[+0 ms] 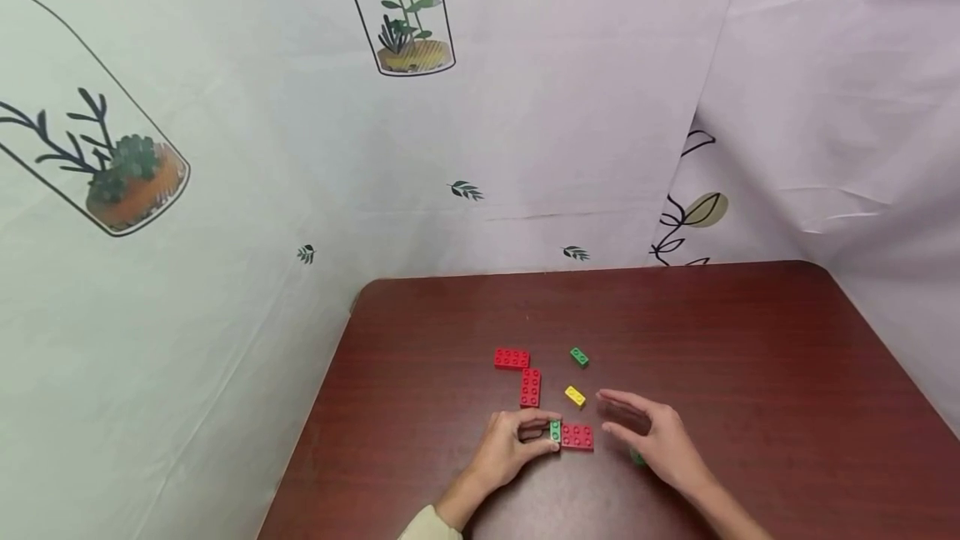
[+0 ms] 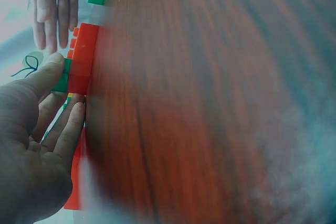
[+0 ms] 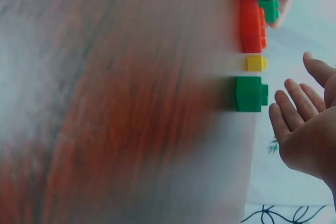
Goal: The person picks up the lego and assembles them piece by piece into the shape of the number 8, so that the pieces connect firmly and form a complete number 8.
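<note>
Pinching a small green brick [image 1: 555, 430] atop the left end of the nearest red brick [image 1: 579, 437], the left hand [image 1: 501, 447] is probably steadying the pair, while the right hand [image 1: 666, 442] is hovering empty, fingers loosely extended, near the yellow brick [image 1: 575, 396].

High head view, forward-down, close sideways wrist views, sharing a red brick [image 2: 84, 59]

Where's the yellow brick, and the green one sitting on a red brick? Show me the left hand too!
Yellow brick [image 1: 575, 396]: head view, on its studded top.
Green brick [image 1: 555, 430]: head view, on its studded top.
Left hand [image 1: 503, 445]: head view, on the hand's middle.
</note>
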The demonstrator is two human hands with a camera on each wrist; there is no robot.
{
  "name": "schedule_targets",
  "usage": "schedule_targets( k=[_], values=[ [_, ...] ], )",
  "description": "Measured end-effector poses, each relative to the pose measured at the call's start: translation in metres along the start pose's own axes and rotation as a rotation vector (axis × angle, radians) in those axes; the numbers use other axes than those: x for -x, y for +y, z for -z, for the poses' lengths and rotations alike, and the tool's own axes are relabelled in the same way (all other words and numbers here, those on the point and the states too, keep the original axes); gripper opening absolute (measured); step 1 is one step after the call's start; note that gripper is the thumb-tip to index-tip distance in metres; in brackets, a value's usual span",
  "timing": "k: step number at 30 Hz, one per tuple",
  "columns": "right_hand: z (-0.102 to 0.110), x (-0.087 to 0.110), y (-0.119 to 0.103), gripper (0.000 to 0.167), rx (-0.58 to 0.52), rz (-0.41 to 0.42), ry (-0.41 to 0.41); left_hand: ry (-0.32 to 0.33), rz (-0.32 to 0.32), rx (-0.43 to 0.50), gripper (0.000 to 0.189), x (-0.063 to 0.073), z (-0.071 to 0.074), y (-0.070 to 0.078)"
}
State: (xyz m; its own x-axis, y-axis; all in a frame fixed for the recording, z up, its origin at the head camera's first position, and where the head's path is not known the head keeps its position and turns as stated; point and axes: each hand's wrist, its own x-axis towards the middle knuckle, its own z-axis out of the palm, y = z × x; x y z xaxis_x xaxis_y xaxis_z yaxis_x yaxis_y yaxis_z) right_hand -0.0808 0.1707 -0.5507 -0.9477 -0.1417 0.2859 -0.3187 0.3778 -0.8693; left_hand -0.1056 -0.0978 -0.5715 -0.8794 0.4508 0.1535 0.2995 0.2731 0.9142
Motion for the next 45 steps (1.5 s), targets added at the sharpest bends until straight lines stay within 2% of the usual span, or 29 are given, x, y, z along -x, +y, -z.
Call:
schedule_targets(
  k=[4, 10, 15, 22, 26, 40, 45],
  values=[
    [0.009, 0.001, 0.001, 0.051, -0.013, 0.023, 0.045, -0.001, 0.003, 0.001, 0.034, 0.0, 0.0, 0.0],
    [0.023, 0.011, 0.006, 0.059, 0.016, -0.019, 0.079, -0.009, 0.008, 0.01, 0.034, -0.001, 0.0, 0.0],
    [0.03, 0.02, 0.013, 0.07, 0.026, -0.008, 0.061, -0.011, 0.008, 0.025, 0.034, -0.001, 0.001, 0.0],
    [0.033, 0.034, 0.019, 0.076, 0.026, -0.108, -0.038, -0.015, 0.017, 0.043, 0.035, -0.001, 0.001, 0.001],
    [0.033, 0.04, 0.022, 0.077, 0.061, -0.134, -0.088, -0.017, 0.028, 0.035, 0.035, 0.0, 0.001, 0.002],
    [0.032, 0.046, 0.027, 0.071, 0.125, -0.125, -0.108, -0.011, 0.038, 0.039, 0.035, 0.0, 0.0, 0.001],
    [0.03, 0.046, 0.03, 0.067, 0.151, -0.088, -0.095, -0.014, 0.044, 0.048, 0.035, 0.001, 0.001, 0.001]
  ],
)
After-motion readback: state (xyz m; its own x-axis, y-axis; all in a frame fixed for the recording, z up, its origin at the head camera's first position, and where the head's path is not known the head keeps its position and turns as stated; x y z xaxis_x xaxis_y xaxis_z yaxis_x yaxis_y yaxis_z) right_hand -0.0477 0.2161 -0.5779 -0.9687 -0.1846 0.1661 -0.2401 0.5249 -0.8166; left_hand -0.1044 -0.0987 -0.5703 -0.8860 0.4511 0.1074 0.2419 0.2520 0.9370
